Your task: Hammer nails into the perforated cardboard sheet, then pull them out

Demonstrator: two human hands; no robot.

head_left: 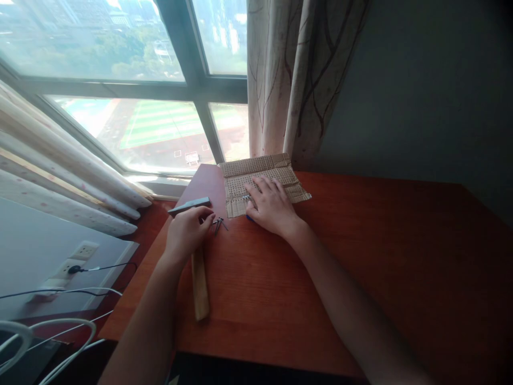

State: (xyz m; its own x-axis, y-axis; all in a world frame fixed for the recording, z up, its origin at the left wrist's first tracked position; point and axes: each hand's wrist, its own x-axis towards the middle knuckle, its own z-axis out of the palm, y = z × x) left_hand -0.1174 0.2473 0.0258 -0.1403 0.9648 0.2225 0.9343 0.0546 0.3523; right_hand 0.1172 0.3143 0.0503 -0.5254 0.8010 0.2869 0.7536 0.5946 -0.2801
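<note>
My left hand (pixel 187 231) is closed around a hammer at the table's left edge. Its wooden handle (pixel 199 291) points back toward me, and the grey metal head (pixel 189 205) sticks out beyond my knuckles. Just right of that hand lie a few small nails (pixel 218 223) on the wood. My right hand (pixel 271 206) rests fingers spread on a piece of perforated cardboard (pixel 262 170) near the table's far edge. Something small and metallic shows at its fingertips, too small to name. A sliver of blue peeks out under that palm.
The reddish wooden table (pixel 380 256) reaches right toward a grey wall. A patterned curtain (pixel 296 80) hangs behind the cardboard, and a large window (pixel 140 123) is at the far left. Below the left edge are a wall socket (pixel 82 251) and white cables (pixel 60 331).
</note>
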